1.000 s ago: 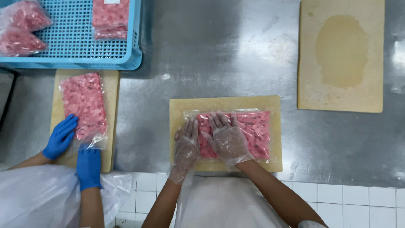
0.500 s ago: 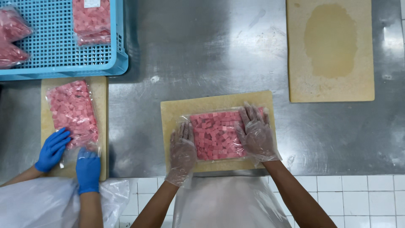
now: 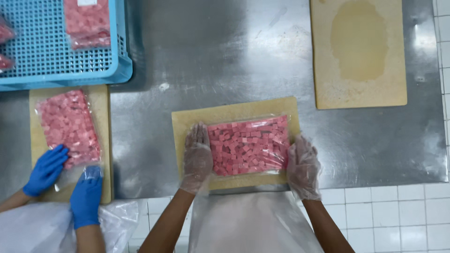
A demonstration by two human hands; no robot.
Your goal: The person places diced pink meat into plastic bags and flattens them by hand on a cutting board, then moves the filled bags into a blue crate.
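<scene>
Pink cubed meat in a clear bag [image 3: 248,145] lies flat on a board [image 3: 187,122], centre of the steel table [image 3: 211,56]. Left hand [image 3: 197,157] and right hand [image 3: 303,166], gloved, fingers flat, press its two ends. Co-worker's blue gloves [image 3: 44,169] nearby.

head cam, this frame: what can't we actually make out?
- Blue crate: cut off by the top and left edges; its full contents are unseen.
- Left edge of the bag of pink cubes: hidden under the left hand; the right hand covers its right edge.
- Spare board: top cut off by the frame.
- Co-worker's bag mouth: covered by the blue gloves; sealed or open, can't tell.
</scene>
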